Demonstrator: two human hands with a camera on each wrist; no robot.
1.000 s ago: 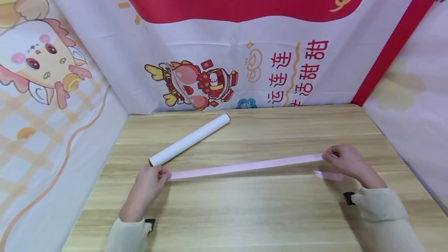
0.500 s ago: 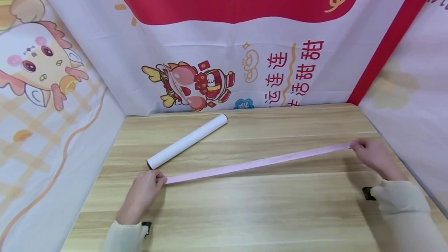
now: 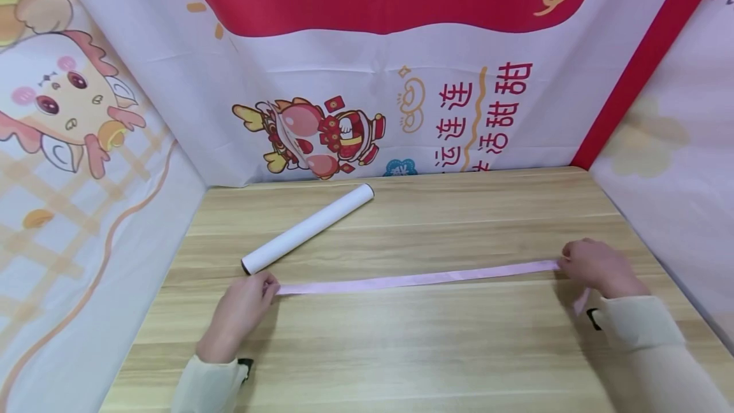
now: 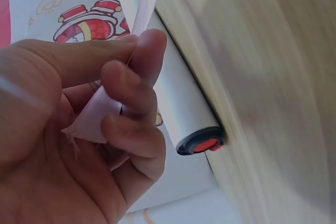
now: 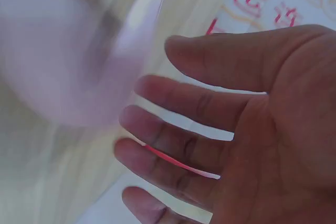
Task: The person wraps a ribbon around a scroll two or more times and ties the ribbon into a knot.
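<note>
A long pale pink ribbon (image 3: 413,280) stretches sideways low over the wooden table. Its left end is pinched between thumb and index finger of my left hand (image 3: 241,308); in the left wrist view the frayed tip (image 4: 86,121) pokes into the palm behind the curled fingers. At the other side is my right hand (image 3: 599,266), its fingers spread and thumb apart in the right wrist view, where the blurred ribbon (image 5: 89,77) loops just beyond the fingertips. A short tail of ribbon (image 3: 582,301) hangs below that hand.
A white tube (image 3: 309,227) with dark end rims lies diagonally on the table (image 3: 401,349), its near end close to my left hand. Printed cloth (image 3: 338,56) stands behind the table and along both sides.
My right hand slid right along the ribbon, drawing it taut, then came back slightly left and down with fingers parted. The ribbon has slackened and dropped. My left hand kept its pinch.
</note>
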